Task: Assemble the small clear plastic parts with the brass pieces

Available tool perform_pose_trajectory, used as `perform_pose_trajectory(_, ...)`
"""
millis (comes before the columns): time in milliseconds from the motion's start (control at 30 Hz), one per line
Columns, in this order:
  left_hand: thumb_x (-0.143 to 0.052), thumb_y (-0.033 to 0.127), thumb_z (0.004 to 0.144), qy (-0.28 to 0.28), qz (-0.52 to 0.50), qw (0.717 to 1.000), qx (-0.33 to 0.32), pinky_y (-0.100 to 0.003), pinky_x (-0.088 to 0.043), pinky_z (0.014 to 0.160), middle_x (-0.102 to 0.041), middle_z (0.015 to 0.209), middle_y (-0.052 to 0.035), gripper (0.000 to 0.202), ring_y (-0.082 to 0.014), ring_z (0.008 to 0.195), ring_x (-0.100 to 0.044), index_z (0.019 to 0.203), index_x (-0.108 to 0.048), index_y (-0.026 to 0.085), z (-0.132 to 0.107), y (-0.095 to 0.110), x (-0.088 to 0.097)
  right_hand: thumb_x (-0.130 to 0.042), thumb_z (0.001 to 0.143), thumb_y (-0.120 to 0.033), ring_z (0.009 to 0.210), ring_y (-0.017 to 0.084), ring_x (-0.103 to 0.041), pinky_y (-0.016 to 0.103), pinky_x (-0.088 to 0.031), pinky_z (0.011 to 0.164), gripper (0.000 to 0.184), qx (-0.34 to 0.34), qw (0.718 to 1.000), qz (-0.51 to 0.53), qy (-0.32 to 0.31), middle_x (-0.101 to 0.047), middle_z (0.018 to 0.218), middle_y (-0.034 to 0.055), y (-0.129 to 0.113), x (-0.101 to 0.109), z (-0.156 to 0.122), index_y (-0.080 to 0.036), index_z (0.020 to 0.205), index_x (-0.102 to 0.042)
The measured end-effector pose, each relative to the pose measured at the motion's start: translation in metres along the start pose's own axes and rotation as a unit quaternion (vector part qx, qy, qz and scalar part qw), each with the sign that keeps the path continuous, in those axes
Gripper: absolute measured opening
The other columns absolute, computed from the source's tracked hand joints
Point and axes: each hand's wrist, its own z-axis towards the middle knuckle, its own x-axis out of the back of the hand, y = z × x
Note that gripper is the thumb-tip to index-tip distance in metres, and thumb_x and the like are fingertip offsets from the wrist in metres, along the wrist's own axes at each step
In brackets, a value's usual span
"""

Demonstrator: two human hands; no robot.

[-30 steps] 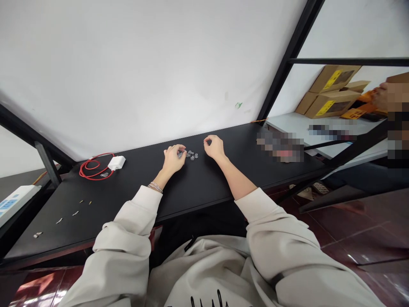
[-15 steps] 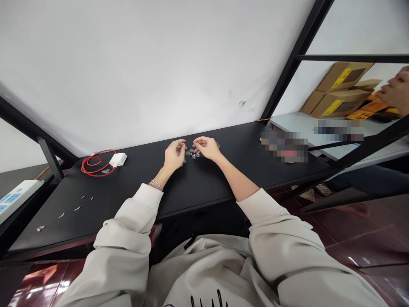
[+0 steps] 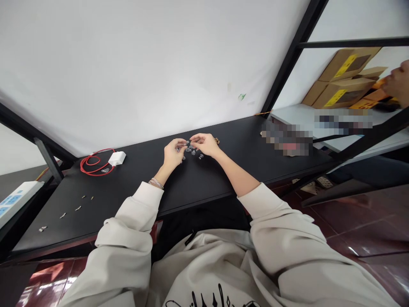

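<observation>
A long black desk (image 3: 134, 192) is set against a white wall (image 3: 128, 72), and a white power strip (image 3: 15, 200) is seen beyond its left end. Cardboard boxes (image 3: 343, 81) are stacked on a white shelf (image 3: 294, 117) to the right. A red cable (image 3: 92, 162) is coiled on the desk beside a white charger (image 3: 116, 158). At the desk's centre, a small cluster of clear pieces (image 3: 191, 150) is bordered by the left hand (image 3: 173, 154) and the right hand (image 3: 206, 144) – the hands are almost meeting. The left fingers (image 3: 180, 144) and right fingers (image 3: 194, 137) are curled narrowly at the cluster – whether a piece is held cannot be told. Bracelets (image 3: 156, 183) are worn on the left wrist.
</observation>
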Motion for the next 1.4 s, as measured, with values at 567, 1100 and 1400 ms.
perform_pose_trajectory(567,-0.075,0.006,0.076,-0.008,0.002,1.0,-0.029,-0.034,-0.064,0.08,-0.072,0.087,-0.0024,0.018,-0.0162,0.077,-0.072,0.085,-0.071,0.021,-0.003,0.003,-0.001,-0.087,0.072,-0.023,0.059,0.013,-0.066,0.026,-0.059,0.061,0.017,-0.046,0.995,0.09,0.002,-0.075,0.071,0.0045,-0.013,0.0,-0.005,-0.014,0.083,-0.078)
perform_pose_trajectory(1100,-0.078,0.01,0.076,-0.015,-0.002,1.0,-0.017,-0.036,-0.064,0.08,-0.073,0.087,-0.0023,0.016,-0.0173,0.079,-0.073,0.083,-0.071,0.022,-0.004,0.002,-0.003,-0.095,0.062,-0.02,0.058,0.014,-0.07,0.025,-0.061,0.058,0.029,-0.103,0.981,0.152,-0.058,-0.077,0.074,0.006,-0.012,0.004,-0.006,-0.013,0.083,-0.076)
perform_pose_trajectory(1400,-0.084,0.016,0.073,-0.017,0.01,1.0,0.001,-0.03,-0.059,0.072,-0.073,0.087,-0.0023,0.034,-0.0161,0.079,-0.071,0.102,-0.068,0.022,-0.002,-0.003,-0.003,-0.092,0.067,-0.017,0.056,0.011,-0.067,0.022,-0.059,0.053,0.032,-0.099,0.98,0.151,-0.084,-0.078,0.085,0.0062,-0.015,0.003,-0.008,-0.015,0.096,-0.078)
